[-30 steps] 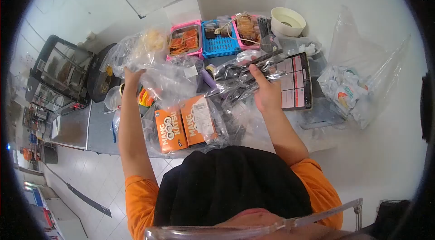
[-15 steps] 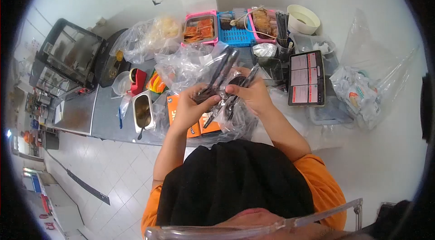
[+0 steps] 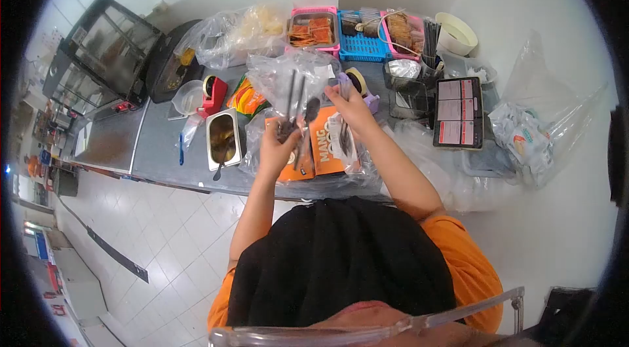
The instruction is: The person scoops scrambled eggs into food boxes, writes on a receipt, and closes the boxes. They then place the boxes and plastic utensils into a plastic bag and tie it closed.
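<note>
Scene: a person in an orange shirt stands over a crowded grey counter (image 3: 157,157), both hands raised above it.
Left hand: the left hand (image 3: 278,147) is clenched around the lower ends of a few black plastic spoons (image 3: 298,118), which stand nearly upright out of the fist.
Right hand: the right hand (image 3: 350,106) pinches the edge of a clear plastic bag (image 3: 288,82) just beside the spoon tops; its fingers are closed on the film.
Where the spoons lie: above the orange boxes (image 3: 324,144), between the two hands, their bowls up against the bag.
Handling: the spoons look light, thin and stiff, likely slippery as a bundle; the handles near the fist seem the surest hold. The bag looks soft and crinkly, best taken at its rim.
Around them: a metal tub of sauce (image 3: 223,137) sits left of the boxes, a red tape dispenser (image 3: 214,93) behind it, a tablet (image 3: 458,114) well to the right, pink and blue baskets (image 3: 360,36) along the wall.
</note>
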Motion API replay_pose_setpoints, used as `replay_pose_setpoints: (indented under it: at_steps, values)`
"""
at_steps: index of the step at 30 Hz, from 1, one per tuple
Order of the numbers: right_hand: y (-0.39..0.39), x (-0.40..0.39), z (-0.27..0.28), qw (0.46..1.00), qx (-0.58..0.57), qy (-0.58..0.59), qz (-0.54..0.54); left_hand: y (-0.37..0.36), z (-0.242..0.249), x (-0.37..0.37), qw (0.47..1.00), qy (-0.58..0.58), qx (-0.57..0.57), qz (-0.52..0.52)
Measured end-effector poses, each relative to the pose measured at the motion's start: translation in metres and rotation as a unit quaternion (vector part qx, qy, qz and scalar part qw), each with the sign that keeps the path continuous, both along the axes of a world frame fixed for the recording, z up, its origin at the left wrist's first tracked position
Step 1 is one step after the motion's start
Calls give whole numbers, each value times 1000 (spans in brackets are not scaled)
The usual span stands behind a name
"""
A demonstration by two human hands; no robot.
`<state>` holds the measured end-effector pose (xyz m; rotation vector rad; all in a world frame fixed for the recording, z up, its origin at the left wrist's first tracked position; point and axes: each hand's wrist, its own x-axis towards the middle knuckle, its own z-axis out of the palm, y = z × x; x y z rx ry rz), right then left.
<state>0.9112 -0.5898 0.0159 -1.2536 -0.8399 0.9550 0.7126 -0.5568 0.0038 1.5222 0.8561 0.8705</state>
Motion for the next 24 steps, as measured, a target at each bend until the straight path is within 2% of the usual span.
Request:
replay_pose_setpoints:
  at_steps: [1, 2, 3, 5, 6, 7, 8, 9, 11, 12, 14, 19, 20, 22, 23, 24]
  values:
    - [8, 0, -12, 999, 21, -4, -26, 3, -21, -3, 999, 35, 19, -14]
    - [9, -2, -15, 999, 18, -6, -27, 4, -28, -4, 991, 124, 50, -14]
    - [10, -5, -17, 999, -23, 21, 4, -5, -38, -6, 982, 142, 122, 1]
    - [13, -7, -25, 996, -68, 49, 30, -10, -43, -10, 981, 166, 96, -28]
    - [17, -4, -35, 989, -136, -57, 12, -13, -44, -11, 981, 164, 94, -31]
    - [22, 0, -49, 966, -202, -162, -6, -15, -46, -11, 965, 194, 176, -28]
    - [33, 9, -94, 974, -130, -180, -54, -15, -46, -13, 941, 221, 256, -25]
    - [28, 5, -88, 973, -133, -181, -55, -15, -45, -14, 942, 219, 254, -27]
    - [11, -7, -71, 962, -74, -253, -75, -12, -39, -17, 943, 284, 151, -84]
    - [3, -13, -58, 956, -69, -266, -102, -13, -34, -19, 943, 284, 150, -87]
    - [-10, -13, -55, 959, -72, -258, -96, -16, -22, -23, 944, 301, 106, -90]
    - [-24, -3, -76, 966, -51, -226, -117, -13, -15, -29, 930, 326, 147, -77]
    - [-28, -6, -66, 965, -54, -225, -119, -10, -13, -31, 928, 333, 151, -76]
    - [-36, -18, -37, 865, -77, -473, -148, -8, -12, -34, 920, 349, 163, -74]
    - [-36, -19, -39, 865, -78, -473, -148, -8, -11, -35, 912, 364, 178, -68]
    - [-35, -19, -41, 849, -5, -503, -161, -12, -7, -35, 896, 379, 225, -57]
